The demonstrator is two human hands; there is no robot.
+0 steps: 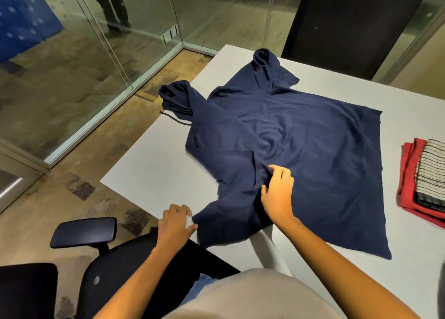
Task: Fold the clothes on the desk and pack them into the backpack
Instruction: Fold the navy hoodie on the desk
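Observation:
A navy blue hoodie (301,135) lies spread flat on the grey desk (149,164), its hood (175,97) hanging over the left edge. The near sleeve lies by the front corner. My left hand (175,222) pinches that sleeve's cuff end at the desk's edge. My right hand (278,191) rests on the sleeve where it meets the body, fingers bunching the cloth. No backpack is in view.
Folded clothes, a striped piece (431,171) on top of a red one (409,174), lie at the desk's right edge. A black office chair (84,232) stands at the near left. Glass walls (101,60) run behind, and a dark panel (349,22) stands beyond the desk.

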